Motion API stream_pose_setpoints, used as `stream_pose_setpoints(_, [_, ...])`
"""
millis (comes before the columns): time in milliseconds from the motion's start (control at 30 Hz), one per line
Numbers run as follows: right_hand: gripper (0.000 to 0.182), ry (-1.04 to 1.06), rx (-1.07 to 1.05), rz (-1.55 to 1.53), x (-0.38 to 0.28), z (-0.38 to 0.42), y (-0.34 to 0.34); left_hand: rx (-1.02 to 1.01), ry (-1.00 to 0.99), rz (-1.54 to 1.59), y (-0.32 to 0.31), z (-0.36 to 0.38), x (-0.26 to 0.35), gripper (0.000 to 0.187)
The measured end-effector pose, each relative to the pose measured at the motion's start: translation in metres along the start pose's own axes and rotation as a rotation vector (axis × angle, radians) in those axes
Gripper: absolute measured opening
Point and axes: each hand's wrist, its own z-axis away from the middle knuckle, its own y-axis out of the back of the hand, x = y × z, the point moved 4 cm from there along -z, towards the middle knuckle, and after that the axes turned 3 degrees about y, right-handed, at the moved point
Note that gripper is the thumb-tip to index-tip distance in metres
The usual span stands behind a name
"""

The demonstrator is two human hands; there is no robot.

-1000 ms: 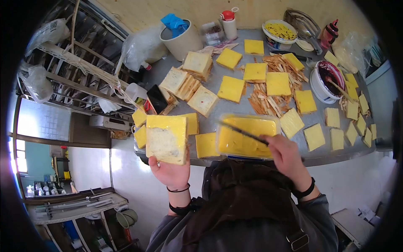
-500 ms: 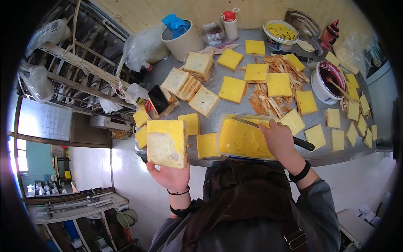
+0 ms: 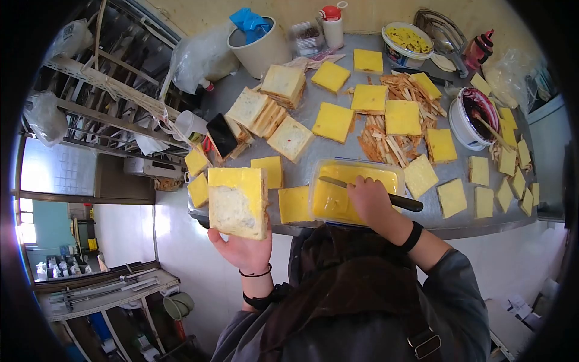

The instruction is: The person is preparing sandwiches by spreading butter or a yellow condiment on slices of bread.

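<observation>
On my left hand [image 3: 244, 250] rests a square sandwich [image 3: 232, 208] of stacked crustless bread. Its top slice has yellow spread along the far and right edges and bare white bread in the middle. The thumb shows at the left; the fingers are hidden underneath. My right hand [image 3: 375, 202] is closed around a spreading knife [image 3: 405, 203] with a black handle. The knife's blade points left over a clear rectangular tub [image 3: 402, 175] holding yellow spread [image 3: 325, 205]. Yellow-topped sandwiches [image 3: 296, 205] lie between the tub and the held one.
Plain sandwich stacks [image 3: 247, 108] stand at the back left beside a dark phone [image 3: 222, 136]. Cut crusts [image 3: 381, 142] lie under yellow-topped sandwiches [image 3: 403, 117]. A white bucket of dark red jam [image 3: 461, 130] is at right. A beige bin [image 3: 256, 57] stands behind.
My right hand has moved left with the knife, and its blade now lies lower over the tub. My left hand still holds the sandwich in about the same place.
</observation>
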Motion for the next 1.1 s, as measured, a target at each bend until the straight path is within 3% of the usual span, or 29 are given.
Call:
stream_pose_setpoints(200, [0.011,0.171,-0.048,-0.100,-0.020,0.028,0.013,-0.002,-0.003,0.023,0.001,-0.001,0.001,0.062])
stream_pose_setpoints(233, [0.015,0.169,-0.138,-0.134,-0.023,0.032,0.013,0.001,-0.003,0.026,0.000,-0.001,0.001,0.062])
stream_pose_setpoints(433, [0.017,0.174,-0.215,-0.388,-0.006,0.041,0.011,-0.010,-0.008,-0.013,0.002,0.003,0.004,0.062])
stream_pose_setpoints(633, [0.022,0.100,-0.333,-0.548,0.013,0.039,-0.004,-0.030,-0.010,-0.020,0.003,0.003,0.008,0.063])
stream_pose_setpoints(733, [0.024,0.084,-0.261,-0.692,0.022,0.041,-0.007,0.000,-0.014,0.016,0.006,0.003,0.009,0.064])
stream_pose_setpoints(833, [0.024,-0.016,-0.461,-0.931,0.031,0.040,-0.014,-0.003,-0.027,0.002,0.005,0.003,0.008,0.066])
stream_pose_setpoints(1033, [0.025,-0.095,-0.561,-1.307,0.047,0.048,-0.003,0.064,-0.171,-0.035,-0.001,0.005,0.012,0.067])
stream_pose_setpoints(1100, [0.025,-0.190,-0.475,-1.375,0.051,0.054,0.012,-0.010,-0.147,-0.049,0.002,0.006,0.013,0.069])
